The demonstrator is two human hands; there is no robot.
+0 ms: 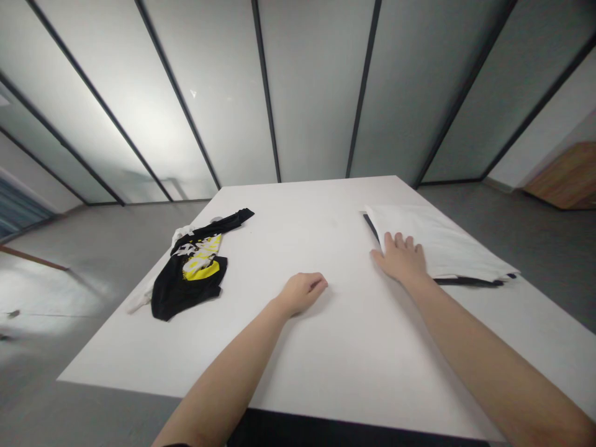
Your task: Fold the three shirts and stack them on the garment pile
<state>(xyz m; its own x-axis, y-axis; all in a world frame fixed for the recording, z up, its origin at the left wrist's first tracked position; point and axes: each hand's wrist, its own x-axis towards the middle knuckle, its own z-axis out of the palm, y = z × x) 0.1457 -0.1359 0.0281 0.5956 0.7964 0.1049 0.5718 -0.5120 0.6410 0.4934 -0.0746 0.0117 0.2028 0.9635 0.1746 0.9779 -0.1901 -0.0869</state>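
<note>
My right hand (pixel 403 257) lies flat with spread fingers on the left part of a folded white garment (pixel 442 239). Black cloth (pixel 470 282) shows from beneath the white one along its near and left edges. Over the middle of the table, my left hand (pixel 303 293) has its fingers curled together, with no object visible in them. On the left side of the table lies a crumpled black shirt (pixel 186 292) with a yellow and white print, well apart from both hands. Some white cloth (pixel 181 234) pokes out behind it.
The white table (pixel 298 217) reaches from my body toward a wall of frosted panels (pixel 316 93) with dark frames. Grey floor (pixel 41 347) surrounds it. A brown wooden piece (pixel 565 177) stands at the far right.
</note>
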